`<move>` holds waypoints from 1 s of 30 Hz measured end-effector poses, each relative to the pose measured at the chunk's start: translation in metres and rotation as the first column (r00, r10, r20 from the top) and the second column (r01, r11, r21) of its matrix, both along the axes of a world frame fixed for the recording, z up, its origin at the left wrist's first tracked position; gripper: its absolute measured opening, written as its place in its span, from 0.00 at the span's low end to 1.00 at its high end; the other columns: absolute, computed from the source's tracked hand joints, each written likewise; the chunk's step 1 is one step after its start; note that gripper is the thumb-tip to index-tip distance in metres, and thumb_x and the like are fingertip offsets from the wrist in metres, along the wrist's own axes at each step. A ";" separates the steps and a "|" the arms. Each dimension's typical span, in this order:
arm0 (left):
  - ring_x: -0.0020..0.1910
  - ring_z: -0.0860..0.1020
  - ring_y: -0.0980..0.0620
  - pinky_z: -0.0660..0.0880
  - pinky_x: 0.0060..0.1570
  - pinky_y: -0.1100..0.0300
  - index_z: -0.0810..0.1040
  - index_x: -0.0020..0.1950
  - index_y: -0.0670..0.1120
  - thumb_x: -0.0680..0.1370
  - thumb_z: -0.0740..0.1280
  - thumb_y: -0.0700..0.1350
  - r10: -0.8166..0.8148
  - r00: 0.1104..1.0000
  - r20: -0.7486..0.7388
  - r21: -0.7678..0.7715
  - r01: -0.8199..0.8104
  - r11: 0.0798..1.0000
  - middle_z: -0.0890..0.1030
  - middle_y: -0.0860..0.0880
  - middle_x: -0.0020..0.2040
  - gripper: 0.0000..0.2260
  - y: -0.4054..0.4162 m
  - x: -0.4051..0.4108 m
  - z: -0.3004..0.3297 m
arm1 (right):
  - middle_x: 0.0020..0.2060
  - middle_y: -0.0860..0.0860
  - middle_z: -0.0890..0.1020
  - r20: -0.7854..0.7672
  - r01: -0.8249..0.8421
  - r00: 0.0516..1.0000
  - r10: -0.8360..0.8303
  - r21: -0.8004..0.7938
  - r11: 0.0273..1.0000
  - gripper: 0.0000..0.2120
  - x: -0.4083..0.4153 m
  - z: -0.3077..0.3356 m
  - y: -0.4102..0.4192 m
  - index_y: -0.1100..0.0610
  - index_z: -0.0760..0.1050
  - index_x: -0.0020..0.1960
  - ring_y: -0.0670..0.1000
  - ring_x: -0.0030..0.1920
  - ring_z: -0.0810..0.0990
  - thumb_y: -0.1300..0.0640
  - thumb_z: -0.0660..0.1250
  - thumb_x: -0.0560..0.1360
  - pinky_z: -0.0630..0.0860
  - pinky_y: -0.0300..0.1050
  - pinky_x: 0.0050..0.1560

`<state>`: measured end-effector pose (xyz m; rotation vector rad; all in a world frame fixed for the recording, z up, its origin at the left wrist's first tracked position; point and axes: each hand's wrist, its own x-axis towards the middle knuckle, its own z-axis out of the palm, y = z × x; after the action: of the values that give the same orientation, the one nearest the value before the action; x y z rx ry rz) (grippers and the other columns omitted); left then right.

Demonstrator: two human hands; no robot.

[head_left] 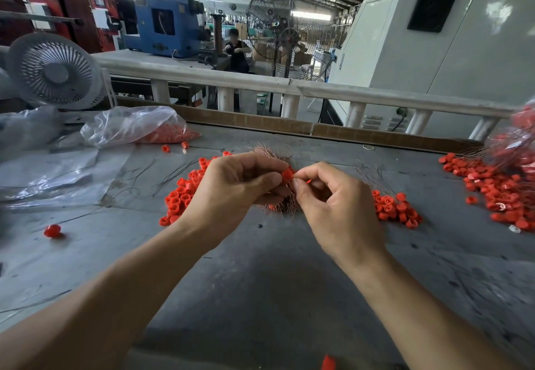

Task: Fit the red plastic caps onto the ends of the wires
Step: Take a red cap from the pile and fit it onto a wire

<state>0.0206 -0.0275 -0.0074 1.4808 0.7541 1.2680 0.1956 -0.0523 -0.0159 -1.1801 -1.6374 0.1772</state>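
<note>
Left hand [231, 187] fingers pinch a red cap [287, 175]; right hand [333, 204] fingers pinch a wire [302, 181].

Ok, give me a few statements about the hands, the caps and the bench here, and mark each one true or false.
1. The left hand holds a red cap at its fingertips. True.
2. The right hand lies flat on the workbench. False: it is raised, fingers pinched right beside the cap.
3. A bundle of copper wires sits under the hands. True.
4. The clear plastic bag at the far left holds blue caps. False: its caps are red.
5. Loose red caps lie on the bench right of the right hand. True.
</note>
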 end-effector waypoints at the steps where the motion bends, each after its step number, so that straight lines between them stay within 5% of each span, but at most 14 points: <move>1: 0.46 0.86 0.45 0.83 0.47 0.58 0.85 0.53 0.42 0.78 0.68 0.31 -0.002 1.000 0.002 -0.002 0.002 1.000 0.87 0.41 0.46 0.09 0.000 0.000 0.000 | 0.33 0.42 0.82 -0.001 -0.002 1.000 0.002 -0.001 1.000 0.05 0.000 0.000 0.000 0.51 0.82 0.43 0.45 0.37 0.82 0.59 0.73 0.77 0.77 0.43 0.36; 6: 0.47 0.86 0.45 0.83 0.48 0.58 0.84 0.54 0.42 0.78 0.69 0.33 -0.014 1.000 0.001 -0.011 0.014 1.000 0.87 0.41 0.46 0.08 -0.001 -0.001 0.001 | 0.33 0.42 0.82 0.003 -0.007 1.000 0.007 -0.009 1.000 0.05 0.001 -0.001 0.000 0.51 0.82 0.44 0.46 0.36 0.82 0.59 0.73 0.78 0.78 0.45 0.37; 13: 0.45 0.86 0.47 0.83 0.47 0.58 0.84 0.54 0.43 0.78 0.68 0.30 -0.002 1.000 0.001 -0.008 0.002 1.000 0.87 0.43 0.45 0.11 0.001 -0.001 -0.002 | 0.34 0.41 0.82 0.008 -0.020 1.000 0.020 0.002 1.000 0.05 -0.001 -0.003 0.001 0.50 0.82 0.43 0.44 0.36 0.81 0.59 0.73 0.77 0.73 0.32 0.34; 20: 0.47 0.86 0.42 0.83 0.50 0.55 0.85 0.57 0.45 0.80 0.66 0.30 0.017 0.997 -0.070 0.016 -0.016 1.000 0.87 0.41 0.46 0.14 0.004 -0.002 -0.003 | 0.31 0.39 0.80 0.016 -0.055 0.998 0.056 -0.019 0.998 0.06 0.000 -0.004 0.002 0.50 0.82 0.43 0.43 0.34 0.79 0.58 0.73 0.78 0.69 0.30 0.34; 25: 0.45 0.85 0.43 0.84 0.49 0.54 0.85 0.54 0.44 0.81 0.65 0.31 0.031 0.995 -0.100 0.044 -0.027 0.999 0.85 0.38 0.46 0.13 0.004 -0.001 -0.004 | 0.32 0.40 0.81 0.009 -0.051 0.999 0.051 -0.014 0.999 0.05 -0.001 -0.005 0.003 0.50 0.81 0.44 0.43 0.34 0.80 0.58 0.72 0.78 0.71 0.32 0.35; 30: 0.42 0.85 0.47 0.83 0.45 0.57 0.86 0.53 0.46 0.81 0.66 0.32 0.042 0.995 -0.087 0.043 -0.039 0.998 0.86 0.39 0.44 0.12 0.006 -0.001 -0.004 | 0.35 0.44 0.83 -0.005 -0.053 0.999 0.053 -0.013 0.999 0.04 -0.001 -0.005 0.003 0.50 0.82 0.46 0.46 0.37 0.81 0.55 0.69 0.79 0.77 0.45 0.38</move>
<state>0.0197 -0.0218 -0.0110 1.5698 0.8236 1.2624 0.1947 -0.0495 -0.0210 -1.1457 -1.6663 0.2242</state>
